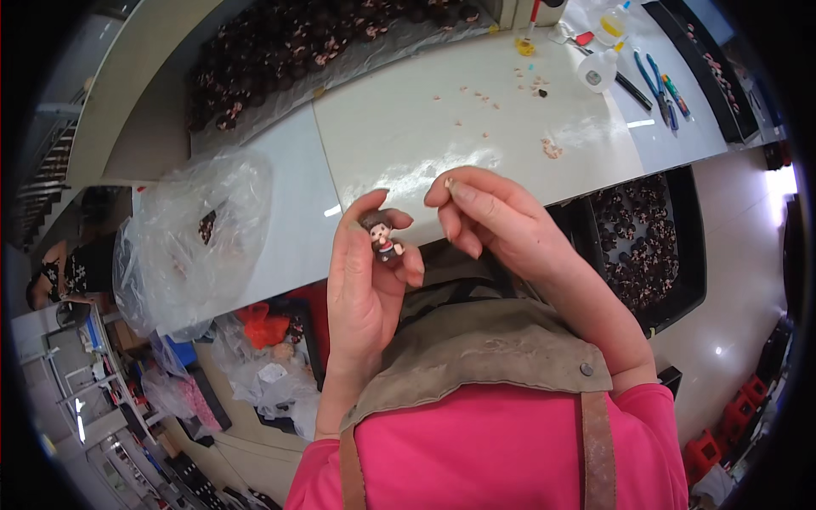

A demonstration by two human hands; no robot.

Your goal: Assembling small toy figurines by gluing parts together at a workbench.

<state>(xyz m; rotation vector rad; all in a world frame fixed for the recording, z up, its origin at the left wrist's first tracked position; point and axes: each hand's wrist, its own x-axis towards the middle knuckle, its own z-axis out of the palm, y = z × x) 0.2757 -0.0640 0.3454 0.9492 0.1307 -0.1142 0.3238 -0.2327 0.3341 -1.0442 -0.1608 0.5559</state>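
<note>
A small figurine (382,234) with brown hair, a pale face and dark body sits upright in my left hand (361,263), the fingers closed around it. To its right, my right hand (501,217) pinches a tiny pale piece (449,183) between thumb and forefinger, a short way from the figurine. Both hands are above the near edge of the white worktable (382,136). Small pinkish pieces (552,149) lie scattered on the tabletop beyond my right hand.
Dark figurines (289,51) fill a tray at the back. Clear plastic bags (200,229) lie at left. Bottles (597,72), pliers (654,85) and a black tray (710,68) occupy the right end. A dark bin (646,242) of small parts stands below the table.
</note>
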